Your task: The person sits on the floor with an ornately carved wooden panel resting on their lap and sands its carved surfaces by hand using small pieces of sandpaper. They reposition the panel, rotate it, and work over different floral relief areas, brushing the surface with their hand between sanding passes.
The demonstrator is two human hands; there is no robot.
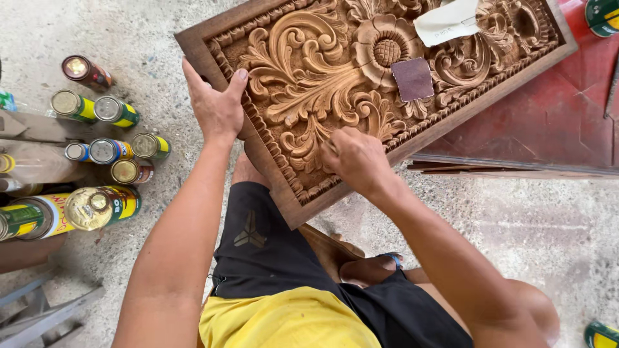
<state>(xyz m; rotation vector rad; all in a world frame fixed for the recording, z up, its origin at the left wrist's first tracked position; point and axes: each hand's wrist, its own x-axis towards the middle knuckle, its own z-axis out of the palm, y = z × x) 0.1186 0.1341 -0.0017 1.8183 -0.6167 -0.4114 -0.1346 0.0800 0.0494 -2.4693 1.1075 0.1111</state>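
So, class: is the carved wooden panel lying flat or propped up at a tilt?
Tilted. The carved wooden panel leans on the person's knee, its far end on a red surface; the left hand grips its edge.

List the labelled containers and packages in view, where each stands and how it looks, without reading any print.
Cluster of small cans: floor at left, upright cylinders, metal tops, yellow, green, blue and red labels.
Large can: lower left, lying on its side, yellow label, gold lid.
Green-yellow can: top right on the red surface, partly cut off.
Another green-yellow can: bottom right corner, cut off.
No signs or screens.
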